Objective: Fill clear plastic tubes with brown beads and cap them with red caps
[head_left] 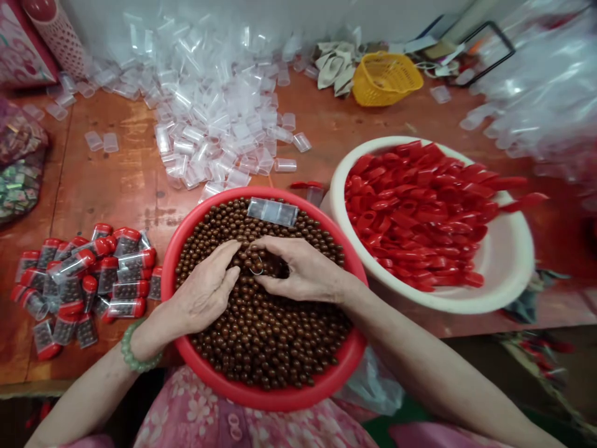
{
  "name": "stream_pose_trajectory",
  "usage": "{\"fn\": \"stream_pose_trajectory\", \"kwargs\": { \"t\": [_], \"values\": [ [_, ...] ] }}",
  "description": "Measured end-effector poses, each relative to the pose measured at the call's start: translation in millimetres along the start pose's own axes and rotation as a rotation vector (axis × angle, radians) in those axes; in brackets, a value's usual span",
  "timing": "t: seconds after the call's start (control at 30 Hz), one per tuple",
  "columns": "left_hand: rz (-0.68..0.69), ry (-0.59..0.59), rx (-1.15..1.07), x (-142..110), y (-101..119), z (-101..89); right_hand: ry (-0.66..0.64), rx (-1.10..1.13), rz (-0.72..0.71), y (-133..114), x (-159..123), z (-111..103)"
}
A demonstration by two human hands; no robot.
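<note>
Brown beads (261, 342) heaped in a red basin (265, 398)

Left hand (205, 289) rests half-curled on them, right hand (298, 270) curled in a loose pinch beside it; whether either holds a bead, I can't tell. A clear tube (273, 211) lies on the beads. Capped tubes (84, 280) stand off left on the table (125, 180), a white basin (508, 261) of red caps (420, 211) right.

- Between the hands, a tiny ring (256, 269) is too small to tell what it is.
- The left hand (205, 289) and right hand (298, 270) hide the brown balls (261, 336) under them.
- Far past the right hand, the clear plastic heap (536, 87) is blurry and cut off.
- Past the left hand, a shiny bag (21, 149) is cut off.
</note>
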State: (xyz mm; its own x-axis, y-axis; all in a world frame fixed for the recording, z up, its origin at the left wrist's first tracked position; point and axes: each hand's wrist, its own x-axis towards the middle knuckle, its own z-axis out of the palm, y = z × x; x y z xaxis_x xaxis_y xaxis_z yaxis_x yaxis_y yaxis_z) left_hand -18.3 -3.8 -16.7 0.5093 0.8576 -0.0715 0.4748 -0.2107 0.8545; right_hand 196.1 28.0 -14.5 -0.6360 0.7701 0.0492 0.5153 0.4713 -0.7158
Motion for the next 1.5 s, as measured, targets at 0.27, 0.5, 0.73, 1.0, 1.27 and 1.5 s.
{"fn": "stream_pose_trajectory", "kwargs": {
  "t": [0.27,0.5,0.73,1.0,1.27,1.5],
  "values": [
    [0.028,0.002,-0.135,5,10,-6.9,0.026,0.298,-0.009,-9,-2,-9],
    [0.028,-0.072,-0.350,12,14,-9.6,0.013,0.362,-0.060,-18,-6,-11],
    [-0.006,-0.079,-0.114,8,15,-13.2,0.030,0.340,-0.061,-20,-3,-16],
    [0.004,-0.178,-0.185,10,7,-20.1,0.007,0.251,-0.179,-20,7,-20],
    [-0.069,-0.134,-0.391,11,4,-15.5,0.025,0.357,0.050,-21,-6,-14],
    [-0.136,-0.021,-0.761,2,20,-17.5,0.278,0.030,0.181,-21,-41,-49]
  ]
}}
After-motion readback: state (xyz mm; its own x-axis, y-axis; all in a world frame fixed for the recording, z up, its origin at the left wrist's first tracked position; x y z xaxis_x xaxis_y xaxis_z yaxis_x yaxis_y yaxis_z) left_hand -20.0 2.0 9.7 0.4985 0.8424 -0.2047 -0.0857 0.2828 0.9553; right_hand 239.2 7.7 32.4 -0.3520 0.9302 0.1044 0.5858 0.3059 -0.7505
